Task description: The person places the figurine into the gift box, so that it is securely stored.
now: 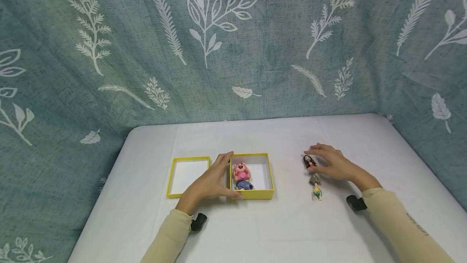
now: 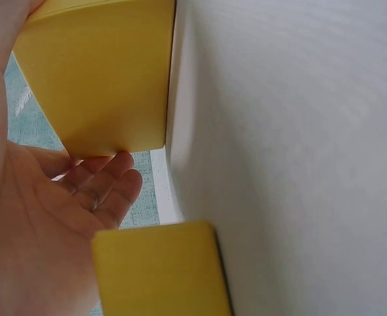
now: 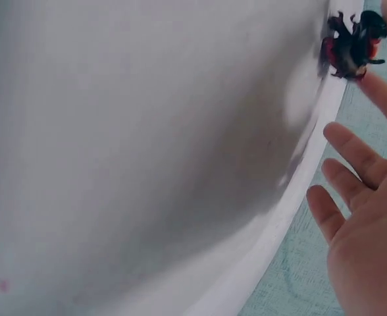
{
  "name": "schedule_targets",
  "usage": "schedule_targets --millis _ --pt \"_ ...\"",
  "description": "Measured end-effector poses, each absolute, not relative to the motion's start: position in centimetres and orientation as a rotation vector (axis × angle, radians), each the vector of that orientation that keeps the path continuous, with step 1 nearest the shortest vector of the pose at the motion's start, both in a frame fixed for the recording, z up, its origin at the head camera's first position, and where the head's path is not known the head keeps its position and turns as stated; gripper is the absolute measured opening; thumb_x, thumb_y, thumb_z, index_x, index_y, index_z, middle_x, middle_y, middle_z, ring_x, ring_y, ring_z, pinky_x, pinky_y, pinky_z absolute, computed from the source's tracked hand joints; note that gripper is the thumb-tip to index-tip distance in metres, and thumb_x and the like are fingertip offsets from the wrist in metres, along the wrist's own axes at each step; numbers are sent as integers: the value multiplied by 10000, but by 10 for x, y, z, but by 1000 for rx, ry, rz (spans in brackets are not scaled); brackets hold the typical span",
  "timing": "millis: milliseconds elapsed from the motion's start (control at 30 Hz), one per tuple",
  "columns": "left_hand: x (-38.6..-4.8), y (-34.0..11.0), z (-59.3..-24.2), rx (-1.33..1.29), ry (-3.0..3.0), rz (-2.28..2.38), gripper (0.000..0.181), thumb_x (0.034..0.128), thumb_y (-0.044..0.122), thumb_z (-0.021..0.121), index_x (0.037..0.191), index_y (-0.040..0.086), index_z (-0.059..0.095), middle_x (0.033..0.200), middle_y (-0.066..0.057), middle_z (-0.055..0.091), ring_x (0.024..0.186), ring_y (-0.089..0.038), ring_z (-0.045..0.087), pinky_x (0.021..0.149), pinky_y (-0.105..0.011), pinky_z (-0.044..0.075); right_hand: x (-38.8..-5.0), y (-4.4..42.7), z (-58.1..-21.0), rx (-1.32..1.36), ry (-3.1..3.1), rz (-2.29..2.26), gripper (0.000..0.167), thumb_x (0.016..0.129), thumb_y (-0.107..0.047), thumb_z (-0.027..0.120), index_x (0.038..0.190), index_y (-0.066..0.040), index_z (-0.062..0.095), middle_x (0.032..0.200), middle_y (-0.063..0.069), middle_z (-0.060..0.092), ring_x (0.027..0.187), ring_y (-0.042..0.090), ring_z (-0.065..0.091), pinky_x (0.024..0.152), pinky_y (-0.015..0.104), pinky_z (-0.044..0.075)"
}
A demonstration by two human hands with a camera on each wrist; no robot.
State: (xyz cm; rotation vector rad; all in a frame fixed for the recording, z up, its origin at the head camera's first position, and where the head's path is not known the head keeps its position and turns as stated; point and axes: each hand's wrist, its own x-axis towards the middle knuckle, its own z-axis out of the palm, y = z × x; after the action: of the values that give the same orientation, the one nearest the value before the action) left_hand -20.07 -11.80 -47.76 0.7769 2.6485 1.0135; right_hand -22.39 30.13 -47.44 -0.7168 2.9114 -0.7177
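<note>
My left hand (image 1: 212,181) grips the left side of a yellow box (image 1: 270,194), thumb at the front and fingers toward the back. The left wrist view shows my fingers (image 2: 121,184) bent at the box's yellow wall (image 2: 101,79). Inside the box lie a pink bear figurine (image 1: 241,172) and a blue figurine (image 1: 243,185). At the right, my right hand (image 1: 333,163) pinches a dark-haired figurine (image 1: 309,161) between thumb and index finger, low at the tabletop. Its other fingers (image 3: 355,151) are spread. A small figurine in yellow and green (image 1: 317,191) lies just nearer me.
A shallow, yellow-rimmed box lid (image 1: 169,182) lies left of the box, beside my left hand. The white-covered table (image 1: 284,230) ends at the back against a green leaf-patterned cloth (image 1: 270,44). Black wrist cameras (image 1: 198,222) hang below both forearms.
</note>
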Motion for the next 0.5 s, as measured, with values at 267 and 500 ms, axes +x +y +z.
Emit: schedule_targets --millis 267,500 --pt "-201 -118 -477 768 2658 1003 1303 587 637 857 1580 253 106 1533 -25 298 1374 -233 406 1084 -461 420 -226 306 -474 -691 2862 -712 621 831 -392 766 1352 -103 586 1445 255 443 1389 505 251 1003 747 215" --pt "-201 -118 -477 773 2646 1025 1290 591 615 866 1578 257 117 1536 -14 296 1381 -213 396 1092 -451 413 -226 308 -472 -687 2827 -688 673 819 -398 775 1375 -86 558 1461 267 412 1381 523 246 997 770 210"
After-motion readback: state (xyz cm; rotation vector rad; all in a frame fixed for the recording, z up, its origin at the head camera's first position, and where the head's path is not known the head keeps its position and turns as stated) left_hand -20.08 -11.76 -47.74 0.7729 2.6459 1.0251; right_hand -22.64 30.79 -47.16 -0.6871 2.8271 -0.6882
